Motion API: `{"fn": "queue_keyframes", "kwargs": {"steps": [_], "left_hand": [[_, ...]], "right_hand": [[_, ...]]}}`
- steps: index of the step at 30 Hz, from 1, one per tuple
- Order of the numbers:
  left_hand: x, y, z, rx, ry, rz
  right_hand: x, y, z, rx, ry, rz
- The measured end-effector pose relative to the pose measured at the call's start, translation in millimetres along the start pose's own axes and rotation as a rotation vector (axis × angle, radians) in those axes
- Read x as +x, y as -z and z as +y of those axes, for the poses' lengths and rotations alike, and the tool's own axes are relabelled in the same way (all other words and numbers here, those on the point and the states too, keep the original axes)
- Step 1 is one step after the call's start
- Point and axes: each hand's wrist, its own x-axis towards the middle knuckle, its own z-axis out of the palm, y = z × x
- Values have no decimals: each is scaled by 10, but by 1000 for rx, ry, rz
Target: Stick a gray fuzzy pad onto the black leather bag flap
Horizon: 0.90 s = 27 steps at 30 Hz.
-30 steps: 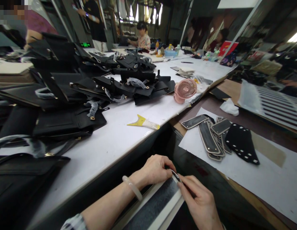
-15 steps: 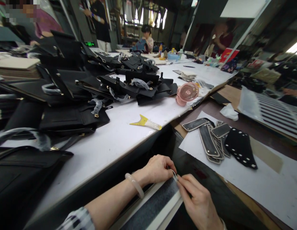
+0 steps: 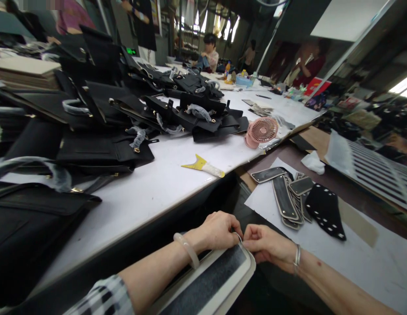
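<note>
A long panel with rounded corners [image 3: 212, 276], dark in the middle with a pale border, lies low in the picture and runs off the bottom edge. My left hand [image 3: 219, 229] is closed at its far left corner, fingers pinched on the pale rim. Close beside it, my right hand [image 3: 261, 243] pinches at the far end of the same panel. The fingertips of both hands nearly meet there. Whatever thin edge they grip between them is mostly hidden by the fingers.
Black handbags [image 3: 101, 144] with wrapped handles crowd the white table [image 3: 134, 210]. A yellow-tipped scraper-like tool [image 3: 203, 165] and a pink fan [image 3: 261, 131] are near its edge. Dark pale-edged strips [image 3: 285, 197] and a black studded piece [image 3: 325, 211] lie on white paper at right. Several people are beyond.
My right hand has swung round the panel's far end, with its wrist and forearm now at the right. The panel's rounded corner has come into sight. My left hand has hardly moved.
</note>
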Motion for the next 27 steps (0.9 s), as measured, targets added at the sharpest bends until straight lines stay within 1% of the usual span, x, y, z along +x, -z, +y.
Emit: {"fn": "queue_keyframes", "kwargs": {"steps": [4,7,10,14,16,17,18,19,21,23,25,27], "left_hand": [[-22,-16,30,28,-64,22],[-18,-8,60,10,-87,5],[24,50,57,-62,-74,-64],[61,225,-13,-228,-25,-212],[-6,316,-56,-336,-9,-254],[-72,351,-71,-376,5,-252],[-162,375,-78,-396,27,-230],[-271,388,-75,-387,58,-181],[-529,387,-32,-293,146,-34],[-803,361,48,-162,228,117],[-1059,320,128,-81,286,221],[-1296,263,164,-51,332,305]], "right_hand": [[73,54,-137,-13,-95,-136],[96,59,-272,-69,-131,-209],[120,39,-379,-135,-164,-255],[183,4,-451,-207,-199,-271],[215,-4,-460,-228,-201,-271],[227,-4,-456,-233,-198,-266],[234,-2,-445,-235,-191,-260],[235,3,-427,-235,-182,-251],[219,16,-367,-229,-157,-235],[180,24,-278,-217,-112,-214],[124,18,-170,-202,-48,-176],[66,-5,-56,-191,17,-132]]}}
